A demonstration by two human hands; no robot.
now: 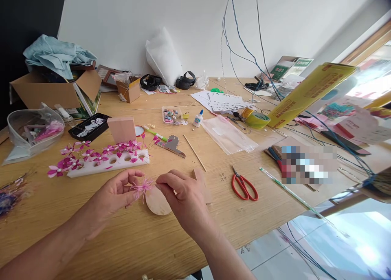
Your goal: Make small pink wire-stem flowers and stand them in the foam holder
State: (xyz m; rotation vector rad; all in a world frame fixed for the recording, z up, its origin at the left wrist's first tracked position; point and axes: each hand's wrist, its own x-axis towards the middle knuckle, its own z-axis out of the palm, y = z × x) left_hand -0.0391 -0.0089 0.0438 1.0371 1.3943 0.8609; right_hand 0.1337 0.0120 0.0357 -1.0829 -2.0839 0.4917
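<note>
A light brown wooden table (116,239) spans the scene. At its far left stands an open brown cardboard box (45,90) with a crumpled pale blue cloth (58,54) on top. A long yellow printed carton (311,92) leans at a slant at the far right, beside a roll of yellow tape (258,120). A puffy white pillow-shaped bag (163,56) stands upright near the wall.

In the near middle are the two bare hands. The left hand (120,190) grasps a small pink tuft of thin strands (143,187) between thumb and fingers. The right hand (183,194) is just right of the tuft, thumb and index fingertip pinched together; whether a fine strand is between them is too small to tell.

Just beyond the left hand, a long white holder with round holes (108,164) bears magenta flowers on thin wire stems (87,154). Red-handled scissors (243,187) lie to the right of the right hand, blades pointing away. A pale round wooden disc (158,204) lies below and between the hands, partly covered by the right one. Farther off are a clear box of colourful beads (172,115) and, to its right, a small white glue bottle with a blue tip (198,119).
</note>
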